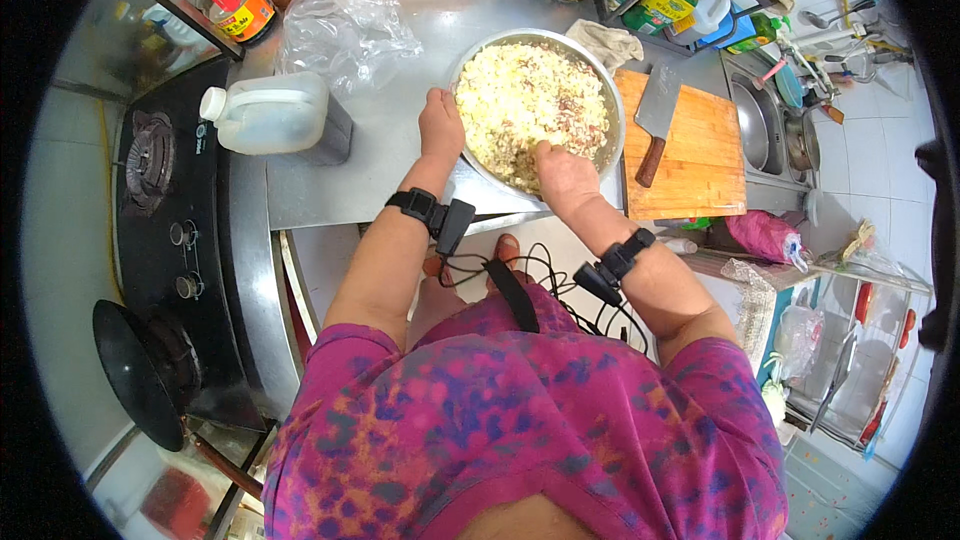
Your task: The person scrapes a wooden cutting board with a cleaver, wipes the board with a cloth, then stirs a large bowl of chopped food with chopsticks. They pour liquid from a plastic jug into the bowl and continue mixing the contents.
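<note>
A large round metal bowl (616, 101) stands on the steel counter, filled with a finely chopped, pale yellow food mixture (525, 101) with reddish-brown bits. At the bowl's left rim is my left hand (442, 124), its fingers closed on the edge. My right hand (564, 174) is at the near right part of the bowl, with curled fingertips down at the mixture; whether it holds anything in there is hidden. To the right lies a wooden cutting board (697, 157) with a cleaver (658, 116) on it, blade pointing away.
A plastic jug (277, 116) and a clear plastic bag (337, 34) are left of the bowl. A cloth (607, 43) touches its far side. Further left is a black gas stove (180, 195) with a wok (131, 371). A sink (750, 124) lies beyond the board.
</note>
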